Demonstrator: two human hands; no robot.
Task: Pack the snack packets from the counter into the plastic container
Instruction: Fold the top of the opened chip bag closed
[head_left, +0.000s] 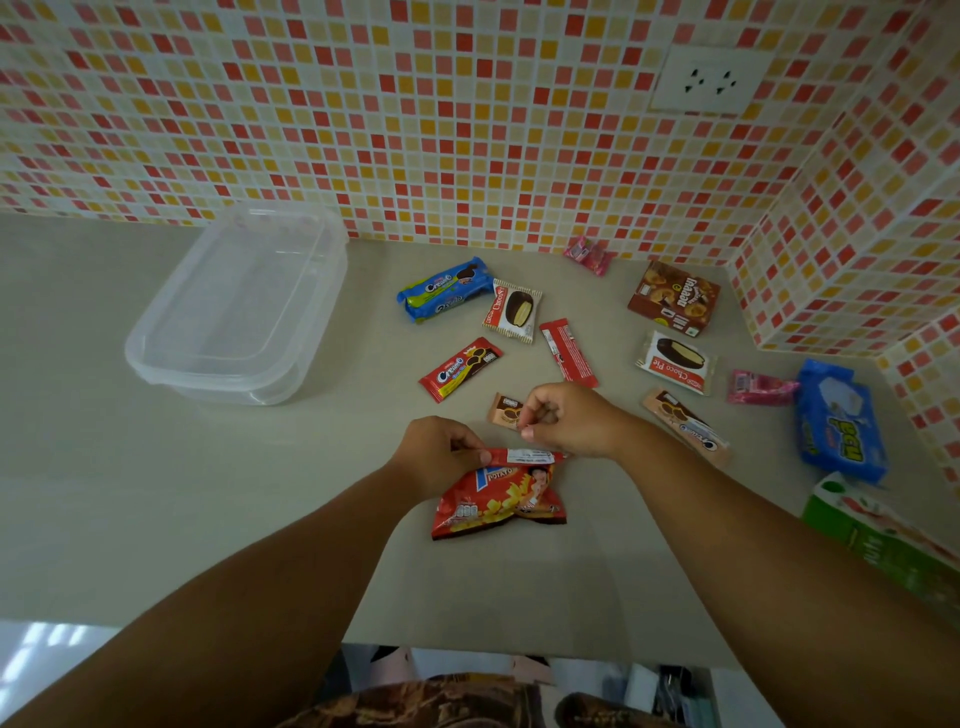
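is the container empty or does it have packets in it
Empty: the clear container shows only its bare bottom; the packets all lie on the counter.

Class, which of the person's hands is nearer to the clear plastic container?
Left. The left hand is right of and nearer the camera than the container; the right hand is farther right.

Mosaic tile wall (467, 130) in red, orange and cream well beyond the grip, white wall socket (709, 80) up and right of it, patterned brown fabric (431, 704) below the bench edge
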